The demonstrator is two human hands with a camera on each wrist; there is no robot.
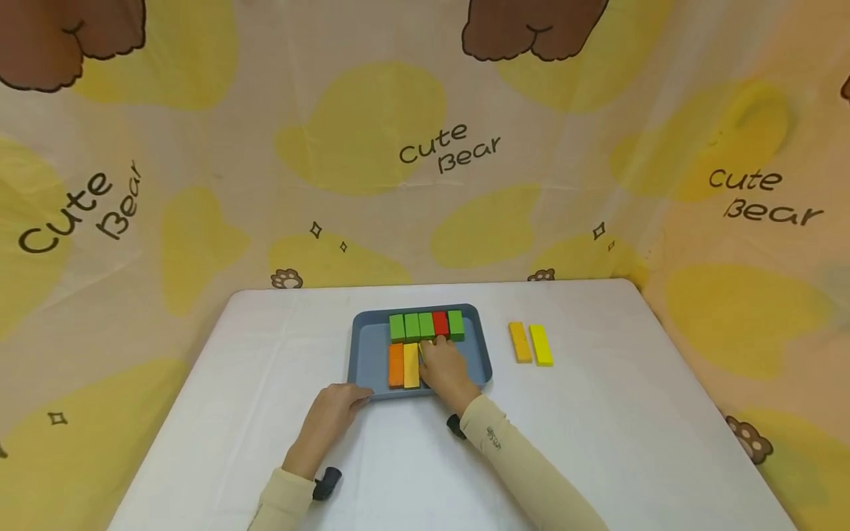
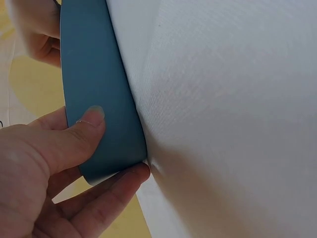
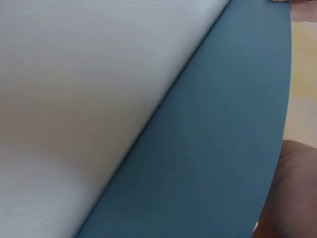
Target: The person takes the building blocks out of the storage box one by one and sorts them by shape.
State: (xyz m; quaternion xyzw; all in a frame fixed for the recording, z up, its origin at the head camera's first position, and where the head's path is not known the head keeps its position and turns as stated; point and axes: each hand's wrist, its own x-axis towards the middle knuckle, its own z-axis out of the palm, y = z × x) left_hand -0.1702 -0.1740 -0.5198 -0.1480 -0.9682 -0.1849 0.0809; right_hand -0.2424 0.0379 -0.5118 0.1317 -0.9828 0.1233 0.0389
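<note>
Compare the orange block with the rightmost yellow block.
The orange block sits inside the tray; the rightmost yellow block lies outside, on the table. In the head view, the yellow block slants more than the orange block. Both are longer than wide.

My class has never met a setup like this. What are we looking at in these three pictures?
There is no robot here: a person works bare-handed. The wide picture is taken from the head, the other two from the wrists, close to the tray. It sits on a white table, holding four green blocks and a red block in a row, with an orange block and a yellow block nearer the person. Two yellowish blocks lie right of it. The left hand grips its near left corner; the right hand reaches inside, but what it holds is hidden.
</note>
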